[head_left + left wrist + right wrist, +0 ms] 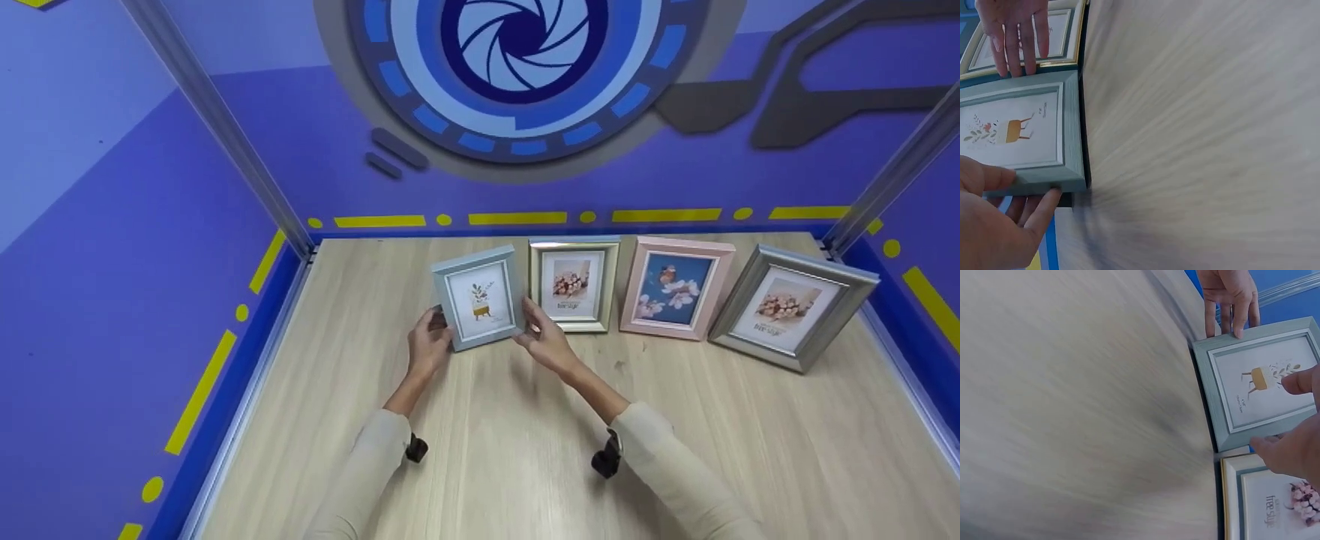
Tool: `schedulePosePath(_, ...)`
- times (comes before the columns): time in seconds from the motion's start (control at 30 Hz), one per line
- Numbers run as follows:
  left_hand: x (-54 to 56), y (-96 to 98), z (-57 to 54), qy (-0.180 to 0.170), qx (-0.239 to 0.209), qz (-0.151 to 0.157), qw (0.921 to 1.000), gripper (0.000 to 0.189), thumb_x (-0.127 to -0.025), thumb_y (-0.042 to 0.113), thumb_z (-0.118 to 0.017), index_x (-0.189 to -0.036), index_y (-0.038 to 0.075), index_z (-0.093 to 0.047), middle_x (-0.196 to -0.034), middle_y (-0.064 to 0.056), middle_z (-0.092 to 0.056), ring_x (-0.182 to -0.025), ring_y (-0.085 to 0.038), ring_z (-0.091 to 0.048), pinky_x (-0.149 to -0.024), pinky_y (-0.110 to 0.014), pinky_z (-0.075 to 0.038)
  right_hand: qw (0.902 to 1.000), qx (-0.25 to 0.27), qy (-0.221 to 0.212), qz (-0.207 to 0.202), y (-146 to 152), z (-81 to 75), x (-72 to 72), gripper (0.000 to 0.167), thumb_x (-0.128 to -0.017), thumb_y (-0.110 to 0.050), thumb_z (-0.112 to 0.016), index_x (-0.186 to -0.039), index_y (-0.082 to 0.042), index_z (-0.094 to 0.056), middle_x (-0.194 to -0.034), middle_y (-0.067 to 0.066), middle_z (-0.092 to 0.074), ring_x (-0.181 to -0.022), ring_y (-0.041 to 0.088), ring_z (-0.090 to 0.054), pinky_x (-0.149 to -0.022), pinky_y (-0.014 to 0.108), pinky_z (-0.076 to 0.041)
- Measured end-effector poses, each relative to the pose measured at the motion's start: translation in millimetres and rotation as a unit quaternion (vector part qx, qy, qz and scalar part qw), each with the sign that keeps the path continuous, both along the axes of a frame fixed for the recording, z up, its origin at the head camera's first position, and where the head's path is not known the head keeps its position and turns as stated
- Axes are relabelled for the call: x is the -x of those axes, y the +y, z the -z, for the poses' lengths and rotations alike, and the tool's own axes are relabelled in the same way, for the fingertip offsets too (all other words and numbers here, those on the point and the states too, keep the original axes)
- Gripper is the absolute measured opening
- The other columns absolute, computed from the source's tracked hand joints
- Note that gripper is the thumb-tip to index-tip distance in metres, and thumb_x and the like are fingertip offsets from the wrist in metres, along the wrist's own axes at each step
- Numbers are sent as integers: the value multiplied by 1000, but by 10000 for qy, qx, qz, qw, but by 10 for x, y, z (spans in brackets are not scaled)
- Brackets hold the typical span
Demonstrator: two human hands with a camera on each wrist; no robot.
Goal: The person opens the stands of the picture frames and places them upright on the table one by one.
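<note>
A light blue photo frame with a plant-pot print stands propped up, leaning back, on the wooden table. At its left edge my left hand grips the border, the thumb over the front in the left wrist view and fingertips at the lower corner. By the opposite edge is my right hand, its fingers extended and their tips right at the border. In the right wrist view the right thumb overlaps the print. A gold-rimmed frame with a flower picture stands just right of the blue one.
Farther right, a pink frame with a bird picture and a silver-grey frame complete a row along the back. Blue panels wall in the table at the back and sides. Metal posts run up the corners.
</note>
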State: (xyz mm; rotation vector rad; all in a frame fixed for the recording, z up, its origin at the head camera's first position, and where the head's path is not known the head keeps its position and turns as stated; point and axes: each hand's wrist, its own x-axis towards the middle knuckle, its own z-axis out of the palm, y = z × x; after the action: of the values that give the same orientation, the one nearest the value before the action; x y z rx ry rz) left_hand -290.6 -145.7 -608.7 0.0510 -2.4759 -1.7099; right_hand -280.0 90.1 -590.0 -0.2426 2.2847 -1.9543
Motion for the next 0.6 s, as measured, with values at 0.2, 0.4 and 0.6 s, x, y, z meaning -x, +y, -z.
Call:
schedulePosePath(0.2,-98,148,-108,350,-19,-865,9956,45,-95,-5,-57,-139,2,-49,-132,-17,-56,-124,-32,-57,-104,-47,-51,9990,-174,388,-116,259,-17,-87,49,-96,5,-60,-143,14,-47,-143,34,-53,-133,49,-53,-112,53,-47)
schedulePosePath(0.4,-232,378,-128,1568,1100,-615,9796,41,-92,-9,-60,-132,0,-55,-128,-13,-58,-122,-27,-58,-101,-44,-53,9898,-1040,941,-237,639,16,-161,32,-97,4,-58,-127,16,-59,-121,36,-65,-115,49,-64,-98,54,-56)
schedulePosePath(0.6,-205,595,-185,2204,3067,790,9225,59,-94,13,-70,-148,3,-49,-155,-15,-48,-146,-31,-43,-121,-49,-37,9570,-2430,1550,-320,936,48,-220,40,-96,-10,-67,-131,9,-61,-133,30,-63,-128,48,-57,-109,63,-43)
